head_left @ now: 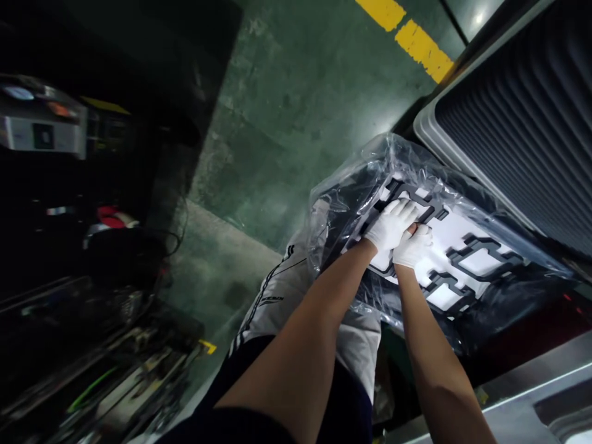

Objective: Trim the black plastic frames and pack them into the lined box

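Note:
Both my hands wear white gloves and reach into a container lined with clear plastic film. My left hand lies flat on a black frame-shaped part that rests on a white sheet. My right hand sits right beside and partly under the left, its fingers curled against the same black part. Whether either hand grips the part is not visible. More black frame parts lie in a row across the white sheet.
A large grey ribbed panel with a pale rim stands at the right. Green concrete floor with a yellow line lies beyond. Dark machinery and cables fill the left side. A metal edge runs along the lower right.

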`<state>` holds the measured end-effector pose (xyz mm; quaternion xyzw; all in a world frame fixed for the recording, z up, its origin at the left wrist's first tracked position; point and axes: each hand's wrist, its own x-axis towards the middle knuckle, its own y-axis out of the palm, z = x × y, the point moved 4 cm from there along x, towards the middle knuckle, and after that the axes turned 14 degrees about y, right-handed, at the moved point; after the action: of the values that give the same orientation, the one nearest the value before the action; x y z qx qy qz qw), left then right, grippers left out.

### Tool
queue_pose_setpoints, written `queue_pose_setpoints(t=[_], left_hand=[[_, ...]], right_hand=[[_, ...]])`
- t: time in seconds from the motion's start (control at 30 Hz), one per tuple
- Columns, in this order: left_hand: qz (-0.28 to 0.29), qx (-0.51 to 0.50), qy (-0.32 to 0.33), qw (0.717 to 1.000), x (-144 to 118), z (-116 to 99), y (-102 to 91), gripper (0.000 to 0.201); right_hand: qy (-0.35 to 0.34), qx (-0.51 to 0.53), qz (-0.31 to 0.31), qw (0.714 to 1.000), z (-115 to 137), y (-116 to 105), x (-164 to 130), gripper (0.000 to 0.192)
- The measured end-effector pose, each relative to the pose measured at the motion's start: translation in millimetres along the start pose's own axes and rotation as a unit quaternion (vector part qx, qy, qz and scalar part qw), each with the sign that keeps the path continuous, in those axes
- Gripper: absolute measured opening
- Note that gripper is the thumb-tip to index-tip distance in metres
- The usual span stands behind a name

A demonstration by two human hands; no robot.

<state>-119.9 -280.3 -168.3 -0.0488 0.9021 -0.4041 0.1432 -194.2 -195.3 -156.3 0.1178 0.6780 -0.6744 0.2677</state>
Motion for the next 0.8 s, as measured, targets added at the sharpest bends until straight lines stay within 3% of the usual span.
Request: queue_pose_setpoints(t=[0.17, 0.37, 0.57, 0.7, 0.8], left_hand=[[-0.036, -0.004, 0.008, 0.999, -17.1, -6.6, -4.4, 0.053], [-0.054, -0.024, 0.002, 0.998, -6.9, -3.5, -1.9, 0.056], [-0.071, -0.104, -0.031, 0.992, -15.7, -9.8, -8.4, 0.041], [-0.107, -0.207, -0.089, 0.968, -29.6, -18.5, -22.3, 0.048], [-0.149, -0.303, -0.194, 0.921, -68.6, -43.3, -24.5, 0.044]], right_hand=[[-0.003, 0.026, -0.023, 0.999, -13.6, 13.4, -8.3, 0.025], [-0.027, 0.036, -0.064, 0.997, -19.8, 23.9, 8.5, 0.034], [-0.079, 0.039, -0.087, 0.992, -33.4, 28.4, 5.2, 0.025], [-0.133, 0.012, -0.087, 0.987, -45.4, 16.5, -5.7, 0.03], [-0.208, -0.029, -0.046, 0.977, -54.3, 8.6, -27.7, 0.028]])
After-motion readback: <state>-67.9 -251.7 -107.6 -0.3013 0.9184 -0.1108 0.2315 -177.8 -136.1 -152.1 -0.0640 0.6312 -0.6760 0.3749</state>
